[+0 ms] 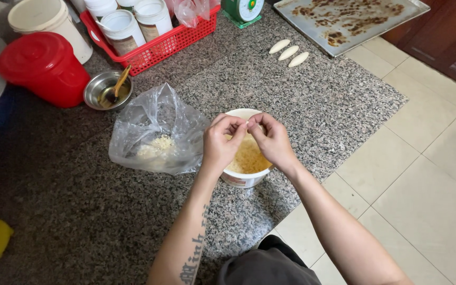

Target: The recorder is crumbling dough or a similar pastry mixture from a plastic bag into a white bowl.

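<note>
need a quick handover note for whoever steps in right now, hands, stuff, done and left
Left hand and right hand: both over the white bowl, fingertips pinching one small pale piece between them.
White bowl: on the granite slab, holds yellowish crumbs.
Clear plastic bag: left of the bowl, open, pale crumbs inside.
Done: three shaped pale pieces lie in a row near the stained baking tray.
Left: the piece in hand is not yet set down; bowl and bag both have material left.
</note>
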